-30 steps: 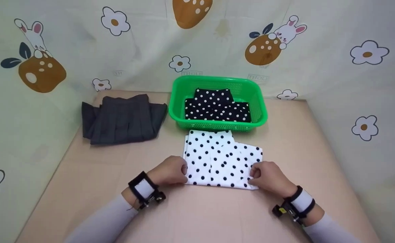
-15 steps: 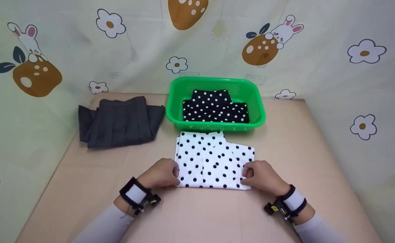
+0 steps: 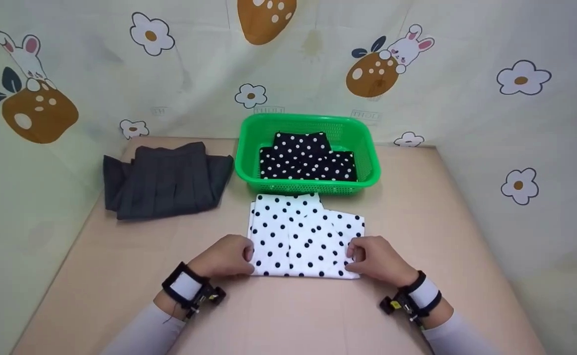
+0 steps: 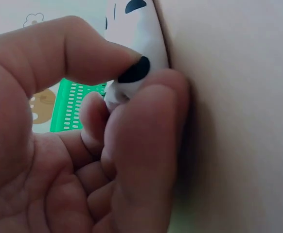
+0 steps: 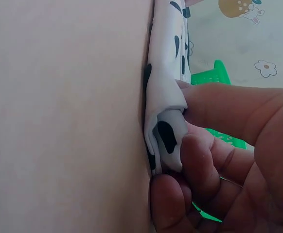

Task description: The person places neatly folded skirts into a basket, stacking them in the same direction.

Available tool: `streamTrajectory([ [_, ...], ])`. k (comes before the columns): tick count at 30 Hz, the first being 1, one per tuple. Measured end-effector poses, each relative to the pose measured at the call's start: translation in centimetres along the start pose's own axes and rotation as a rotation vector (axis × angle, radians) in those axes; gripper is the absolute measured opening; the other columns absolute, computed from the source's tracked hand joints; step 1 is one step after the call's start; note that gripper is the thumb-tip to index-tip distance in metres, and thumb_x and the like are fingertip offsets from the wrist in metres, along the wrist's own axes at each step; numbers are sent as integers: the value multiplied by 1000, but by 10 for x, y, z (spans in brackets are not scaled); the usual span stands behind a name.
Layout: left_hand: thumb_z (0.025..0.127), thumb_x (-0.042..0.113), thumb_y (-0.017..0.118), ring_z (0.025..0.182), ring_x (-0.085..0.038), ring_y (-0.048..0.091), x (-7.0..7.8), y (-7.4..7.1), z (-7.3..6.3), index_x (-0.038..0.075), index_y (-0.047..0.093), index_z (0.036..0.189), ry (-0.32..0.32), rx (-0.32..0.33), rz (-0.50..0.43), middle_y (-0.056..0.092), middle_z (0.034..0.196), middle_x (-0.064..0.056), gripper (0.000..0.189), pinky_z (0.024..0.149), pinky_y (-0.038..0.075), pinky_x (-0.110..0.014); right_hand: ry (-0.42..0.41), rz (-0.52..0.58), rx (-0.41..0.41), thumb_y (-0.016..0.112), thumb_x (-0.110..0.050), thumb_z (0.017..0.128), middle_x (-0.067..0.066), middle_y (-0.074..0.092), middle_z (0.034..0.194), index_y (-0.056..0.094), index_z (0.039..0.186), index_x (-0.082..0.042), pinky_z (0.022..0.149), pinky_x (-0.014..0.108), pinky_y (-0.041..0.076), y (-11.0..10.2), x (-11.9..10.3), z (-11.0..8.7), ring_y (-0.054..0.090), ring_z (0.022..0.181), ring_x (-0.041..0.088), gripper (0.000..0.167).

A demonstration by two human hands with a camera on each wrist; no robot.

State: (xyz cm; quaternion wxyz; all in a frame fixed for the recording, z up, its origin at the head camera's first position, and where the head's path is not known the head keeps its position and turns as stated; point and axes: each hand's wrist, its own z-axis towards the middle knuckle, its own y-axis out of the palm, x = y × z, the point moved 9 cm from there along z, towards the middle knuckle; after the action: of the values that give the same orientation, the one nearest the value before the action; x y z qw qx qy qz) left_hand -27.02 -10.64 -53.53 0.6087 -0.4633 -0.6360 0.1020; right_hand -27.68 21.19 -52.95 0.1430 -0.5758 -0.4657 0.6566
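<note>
A folded white garment with black dots [image 3: 288, 236] lies flat on the table in the head view, just in front of the green basket. My left hand [image 3: 224, 256] pinches its near left corner. In the left wrist view the thumb [image 4: 93, 53] is on top of the cloth, with fingers curled at its edge. At the near right corner my right hand [image 3: 382, 259] pinches the cloth between thumb and fingers. The right wrist view shows the folded layers [image 5: 168, 131] at that corner, beside the fingertips. The garment's exact kind cannot be told.
Behind the white garment stands a green plastic basket [image 3: 308, 187] holding a folded black garment with white dots [image 3: 303, 158]. A folded dark grey garment [image 3: 170, 182] lies to the left on the beige tabletop [image 3: 288, 315]. A printed cloth [image 3: 209, 64] hangs around the table.
Both hands and the white garment have shifted slightly left relative to the basket. The head view has turned a little, so everything sits further left in it. Both hands keep their pinch.
</note>
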Motion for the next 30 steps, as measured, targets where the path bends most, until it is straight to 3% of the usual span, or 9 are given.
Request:
streamTrajectory([
  [3, 75, 9, 79, 62, -13, 52, -5, -7, -4, 15, 61, 74, -23, 5, -51, 54, 66, 5, 18, 58, 41, -27, 8, 31, 33, 89, -21, 84, -10, 56, 64, 71, 90, -21, 57, 21, 43, -4, 1, 0, 52, 58, 5, 19],
  [6, 80, 17, 86, 67, -16, 56, -12, -20, -6, 12, 65, 84, -71, 90, -151, 61, 72, 1, 21, 61, 45, -28, 69, 126, 143, 88, -21, 87, -4, 58, 70, 73, 96, -18, 60, 23, 44, -16, 8, -2, 54, 64, 11, 18],
  [10, 91, 25, 83, 92, -24, 70, -21, -38, -5, 6, 67, 110, -127, 300, -322, 71, 101, -10, 31, 79, 57, -33, 203, 333, 318, 80, -20, 94, 10, 68, 108, 67, 125, -8, 91, 33, 56, -31, 23, -4, 65, 101, 24, 35],
  [12, 95, 26, 79, 114, -32, 69, -25, -40, -4, 3, 62, 129, -148, 356, -438, 69, 123, -18, 45, 93, 60, -39, 262, 478, 357, 74, -18, 98, 17, 62, 135, 56, 143, -5, 111, 43, 50, -33, 31, -4, 60, 126, 31, 50],
  [15, 96, 23, 78, 138, -41, 57, -29, -34, -3, 0, 48, 150, -175, 341, -629, 55, 150, -26, 65, 105, 58, -49, 321, 765, 356, 63, -14, 103, 21, 41, 161, 34, 160, -3, 121, 49, 42, -29, 39, -4, 46, 146, 37, 64],
  [19, 95, 18, 79, 145, -43, 50, -30, -24, -2, 0, 39, 158, -204, 284, -806, 44, 160, -29, 77, 104, 59, -48, 370, 1045, 325, 55, -11, 107, 22, 27, 169, 20, 167, -6, 113, 38, 49, -23, 43, -6, 47, 143, 31, 69],
  [22, 95, 13, 77, 141, -41, 55, -32, -20, 0, 0, 40, 157, -232, 278, -869, 46, 158, -28, 74, 100, 61, -44, 394, 1110, 298, 54, -12, 108, 21, 26, 170, 17, 167, -7, 108, 32, 54, -22, 48, -6, 52, 137, 25, 71],
  [26, 95, 8, 74, 136, -39, 59, -35, -17, 1, 0, 41, 157, -276, 274, -920, 49, 155, -27, 70, 98, 62, -43, 420, 1154, 269, 55, -13, 107, 21, 26, 170, 15, 168, -6, 109, 33, 54, -21, 54, -4, 53, 134, 24, 73],
  [30, 94, 5, 70, 128, -36, 61, -34, -15, -2, -1, 40, 157, -302, 260, -949, 50, 152, -27, 69, 95, 63, -46, 452, 1148, 235, 57, -17, 107, 23, 38, 162, 16, 167, -5, 104, 36, 58, -20, 58, -3, 61, 126, 23, 74],
])
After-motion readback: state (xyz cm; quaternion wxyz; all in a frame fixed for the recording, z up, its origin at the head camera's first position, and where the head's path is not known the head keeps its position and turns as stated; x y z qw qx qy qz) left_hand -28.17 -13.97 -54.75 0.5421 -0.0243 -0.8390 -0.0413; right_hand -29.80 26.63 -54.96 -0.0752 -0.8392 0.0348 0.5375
